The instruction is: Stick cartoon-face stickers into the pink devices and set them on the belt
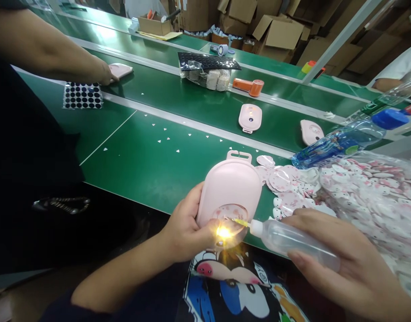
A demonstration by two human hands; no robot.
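Observation:
A pale pink plastic device (230,183) with a loop at its top is gripped in my left hand (188,228), held above the bench's front edge. Near its lower end is a round printed disc in a recess, and a bright light glows beside my thumb. My right hand (340,250) wraps around a clear squeeze bottle (293,239), tilted with its yellow tip at the edge of the disc. Whether the tip touches the disc is hard to tell. Right of the device lies a pile of round printed discs (282,179).
At right stand a plastic bag of bunny-shaped pieces (376,192) and a water bottle (346,138). Pink devices (250,117) and an orange handheld fan (249,86) lie farther back. At left, a co-worker's hand (106,71) touches another device, near a black-dotted sheet (83,95).

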